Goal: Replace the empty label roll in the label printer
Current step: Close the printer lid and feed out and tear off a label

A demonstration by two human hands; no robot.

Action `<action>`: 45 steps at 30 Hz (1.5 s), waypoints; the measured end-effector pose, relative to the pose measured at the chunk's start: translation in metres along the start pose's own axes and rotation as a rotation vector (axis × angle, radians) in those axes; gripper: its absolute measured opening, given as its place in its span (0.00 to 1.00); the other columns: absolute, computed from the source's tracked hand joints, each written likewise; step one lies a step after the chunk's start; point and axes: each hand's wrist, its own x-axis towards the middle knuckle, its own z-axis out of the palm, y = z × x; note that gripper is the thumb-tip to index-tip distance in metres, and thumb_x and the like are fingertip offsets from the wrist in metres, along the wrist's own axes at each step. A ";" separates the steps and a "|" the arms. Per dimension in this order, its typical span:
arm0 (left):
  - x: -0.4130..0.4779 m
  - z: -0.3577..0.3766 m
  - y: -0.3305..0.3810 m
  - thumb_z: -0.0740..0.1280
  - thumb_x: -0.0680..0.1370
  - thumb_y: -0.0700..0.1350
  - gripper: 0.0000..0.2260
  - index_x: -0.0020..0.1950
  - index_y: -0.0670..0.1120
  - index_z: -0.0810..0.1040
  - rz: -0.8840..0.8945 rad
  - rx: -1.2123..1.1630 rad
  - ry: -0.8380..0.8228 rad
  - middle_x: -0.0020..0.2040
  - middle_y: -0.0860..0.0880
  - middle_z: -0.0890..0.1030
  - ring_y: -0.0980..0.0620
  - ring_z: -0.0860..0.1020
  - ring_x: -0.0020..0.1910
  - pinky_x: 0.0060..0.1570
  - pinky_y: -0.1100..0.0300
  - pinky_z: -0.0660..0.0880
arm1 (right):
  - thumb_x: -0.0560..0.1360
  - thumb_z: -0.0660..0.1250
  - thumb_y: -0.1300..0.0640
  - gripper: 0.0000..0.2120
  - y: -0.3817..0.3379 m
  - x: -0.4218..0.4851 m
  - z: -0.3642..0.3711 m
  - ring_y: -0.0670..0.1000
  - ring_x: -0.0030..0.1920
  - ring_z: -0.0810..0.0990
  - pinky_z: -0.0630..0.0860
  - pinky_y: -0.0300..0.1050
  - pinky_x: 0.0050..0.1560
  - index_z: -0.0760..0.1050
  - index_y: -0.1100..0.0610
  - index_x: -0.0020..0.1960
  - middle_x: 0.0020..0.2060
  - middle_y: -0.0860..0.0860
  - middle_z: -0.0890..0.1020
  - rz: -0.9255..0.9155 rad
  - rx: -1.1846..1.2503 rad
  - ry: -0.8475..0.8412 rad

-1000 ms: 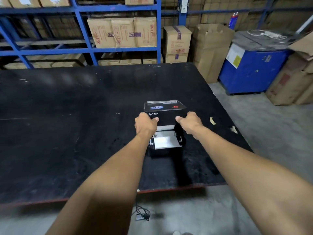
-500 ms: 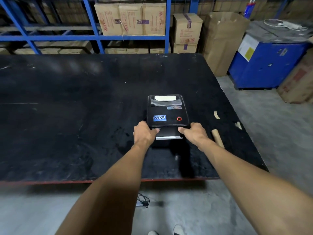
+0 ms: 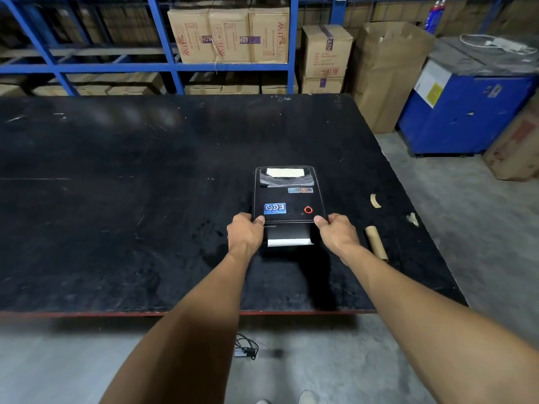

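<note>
A black label printer (image 3: 288,199) sits on the black table (image 3: 131,199), its lid down flat. A white roll shows through the lid's window at the far end, and a white label strip (image 3: 290,242) sticks out of the front slot. My left hand (image 3: 244,234) grips the lid's front left corner. My right hand (image 3: 338,231) grips the front right corner. An empty brown cardboard core (image 3: 376,242) lies on the table just right of my right hand.
Two paper scraps (image 3: 375,200) lie near the table's right edge. A blue machine (image 3: 466,112) and cardboard boxes (image 3: 388,71) stand to the right and behind. Blue shelving (image 3: 175,65) holds boxes beyond the table. A cable and adapter (image 3: 246,349) lie on the floor.
One second ago the lid stood raised with the inside showing. Both hands have pushed it down and it now lies flat on the printer body.
</note>
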 end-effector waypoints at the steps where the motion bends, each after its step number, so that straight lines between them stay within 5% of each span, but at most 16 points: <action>1: 0.001 0.001 -0.003 0.66 0.80 0.47 0.09 0.41 0.46 0.75 -0.005 -0.007 -0.007 0.50 0.42 0.79 0.40 0.78 0.58 0.49 0.63 0.66 | 0.80 0.62 0.46 0.21 0.001 0.000 0.000 0.63 0.64 0.76 0.72 0.50 0.60 0.76 0.60 0.64 0.63 0.61 0.80 0.005 0.002 -0.005; 5: 0.002 0.006 -0.012 0.67 0.80 0.48 0.16 0.64 0.39 0.77 -0.006 -0.014 -0.014 0.58 0.41 0.81 0.43 0.78 0.58 0.51 0.63 0.66 | 0.80 0.64 0.46 0.21 0.007 0.000 0.002 0.64 0.65 0.76 0.72 0.50 0.62 0.75 0.60 0.66 0.63 0.61 0.80 -0.003 -0.013 -0.008; 7: 0.003 0.006 -0.012 0.67 0.80 0.48 0.19 0.68 0.39 0.75 -0.008 -0.025 -0.013 0.62 0.40 0.80 0.42 0.77 0.62 0.54 0.63 0.67 | 0.80 0.64 0.46 0.22 0.008 0.001 0.002 0.64 0.66 0.76 0.71 0.50 0.63 0.75 0.59 0.67 0.64 0.61 0.80 -0.006 -0.009 -0.001; 14: 0.002 0.007 -0.015 0.68 0.80 0.48 0.21 0.70 0.38 0.73 -0.005 -0.057 -0.018 0.64 0.41 0.80 0.44 0.76 0.64 0.64 0.59 0.69 | 0.80 0.65 0.46 0.20 0.010 0.000 0.003 0.64 0.65 0.76 0.71 0.50 0.61 0.76 0.59 0.64 0.61 0.61 0.81 -0.010 -0.002 0.006; 32: 0.009 0.006 -0.011 0.69 0.79 0.47 0.18 0.66 0.40 0.76 -0.059 -0.021 -0.014 0.62 0.41 0.80 0.44 0.77 0.60 0.52 0.64 0.67 | 0.78 0.67 0.45 0.23 0.006 0.006 -0.003 0.63 0.65 0.76 0.71 0.52 0.64 0.73 0.58 0.68 0.65 0.58 0.78 0.034 -0.021 -0.052; 34: 0.011 0.006 -0.009 0.70 0.79 0.47 0.17 0.65 0.40 0.76 -0.073 -0.011 -0.007 0.62 0.41 0.80 0.43 0.77 0.61 0.52 0.63 0.67 | 0.78 0.68 0.44 0.20 0.005 0.008 -0.005 0.61 0.62 0.77 0.72 0.51 0.63 0.75 0.56 0.64 0.61 0.57 0.79 0.041 -0.030 -0.061; 37: 0.012 0.007 -0.009 0.71 0.78 0.47 0.18 0.66 0.41 0.76 -0.087 -0.002 0.000 0.63 0.41 0.79 0.43 0.78 0.62 0.52 0.64 0.67 | 0.77 0.69 0.44 0.14 0.008 0.010 -0.006 0.58 0.50 0.77 0.73 0.49 0.56 0.70 0.52 0.42 0.49 0.56 0.78 0.029 -0.026 -0.075; 41: 0.013 0.007 -0.008 0.71 0.79 0.47 0.19 0.66 0.41 0.76 -0.092 0.001 0.000 0.64 0.41 0.79 0.44 0.77 0.62 0.52 0.64 0.66 | 0.77 0.68 0.44 0.13 0.007 0.008 -0.007 0.61 0.59 0.79 0.73 0.50 0.61 0.72 0.53 0.51 0.57 0.59 0.81 0.028 -0.017 -0.071; 45: 0.013 0.006 -0.007 0.71 0.79 0.47 0.19 0.66 0.41 0.75 -0.095 0.010 -0.009 0.64 0.41 0.79 0.43 0.78 0.62 0.51 0.63 0.67 | 0.77 0.68 0.44 0.15 0.007 0.011 -0.007 0.57 0.51 0.76 0.73 0.51 0.59 0.67 0.51 0.41 0.49 0.56 0.77 0.016 -0.039 -0.080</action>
